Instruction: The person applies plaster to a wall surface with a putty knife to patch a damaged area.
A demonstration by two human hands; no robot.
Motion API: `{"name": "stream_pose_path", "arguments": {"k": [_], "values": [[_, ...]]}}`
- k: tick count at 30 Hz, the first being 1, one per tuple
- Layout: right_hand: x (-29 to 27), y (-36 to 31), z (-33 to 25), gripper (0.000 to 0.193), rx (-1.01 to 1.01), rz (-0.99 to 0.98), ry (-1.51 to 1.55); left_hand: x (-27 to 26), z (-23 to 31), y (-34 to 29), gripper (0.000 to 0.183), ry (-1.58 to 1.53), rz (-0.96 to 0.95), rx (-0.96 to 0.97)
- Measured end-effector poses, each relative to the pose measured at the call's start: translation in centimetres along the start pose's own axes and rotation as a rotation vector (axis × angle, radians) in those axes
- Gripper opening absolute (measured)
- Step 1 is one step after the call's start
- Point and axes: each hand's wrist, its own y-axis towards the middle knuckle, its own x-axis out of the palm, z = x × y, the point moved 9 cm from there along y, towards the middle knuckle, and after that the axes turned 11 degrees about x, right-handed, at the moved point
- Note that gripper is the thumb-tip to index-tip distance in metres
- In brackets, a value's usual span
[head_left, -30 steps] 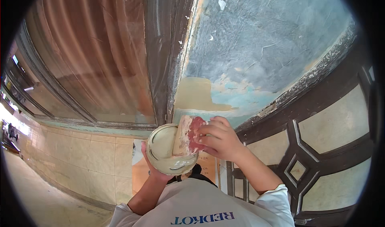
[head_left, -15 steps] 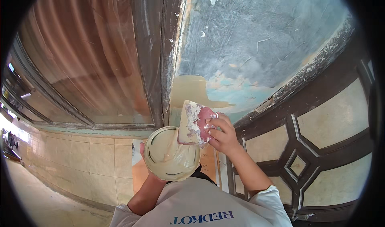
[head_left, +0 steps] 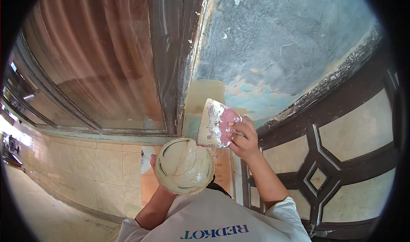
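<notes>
My right hand [head_left: 244,136] pinches a red putty spreader [head_left: 221,126], its blade crusted with white and beige filler. The spreader is tilted, just above the right rim of a round bowl [head_left: 160,173]. Creamy beige putty [head_left: 185,163] lies smeared inside that bowl. From beneath and the left side, my left hand [head_left: 159,180] supports the bowl; most of its fingers are hidden. Beyond the spreader, a worn blue-grey wall [head_left: 282,37] carries a patch of beige putty [head_left: 206,92] at its lower left corner.
A dark wooden frame [head_left: 168,62] with glass and a reddish-brown curtain [head_left: 94,62] stands at the left. Dark woodwork with pale panels [head_left: 316,156] borders the right. Below are beige tiles [head_left: 109,169] and an orange-and-white printed sheet [head_left: 147,186].
My right hand has lifted the spreader up and to the right, off the bowl's putty. The bowl stays nearly in place, and the view has shifted slightly.
</notes>
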Motion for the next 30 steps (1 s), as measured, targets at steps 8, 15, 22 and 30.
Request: {"name": "stream_pose_path", "arguments": {"k": [8, 15, 22, 30], "values": [[-1.7, 0.9, 1.7, 0.029, 0.053, 0.033, -0.053, -1.8, 1.0, 0.4, 0.093, 0.156, -0.054, 0.001], [-3.3, 5.4, -0.9, 0.034, 0.158, -0.235, -0.082, -0.9, 1.6, 0.8, 0.092, 0.209, 0.068, 0.075], [-0.3, 7.7, -5.5, 0.035, 0.140, -0.575, -0.266, 1.2, 2.0, 1.7, 0.094, 0.357, -0.034, 0.165], [1.8, 10.4, -7.8, 0.032, 0.088, -0.443, -0.384, 0.9, 0.4, 1.4, 0.096, 0.385, -0.023, 0.113]]}}
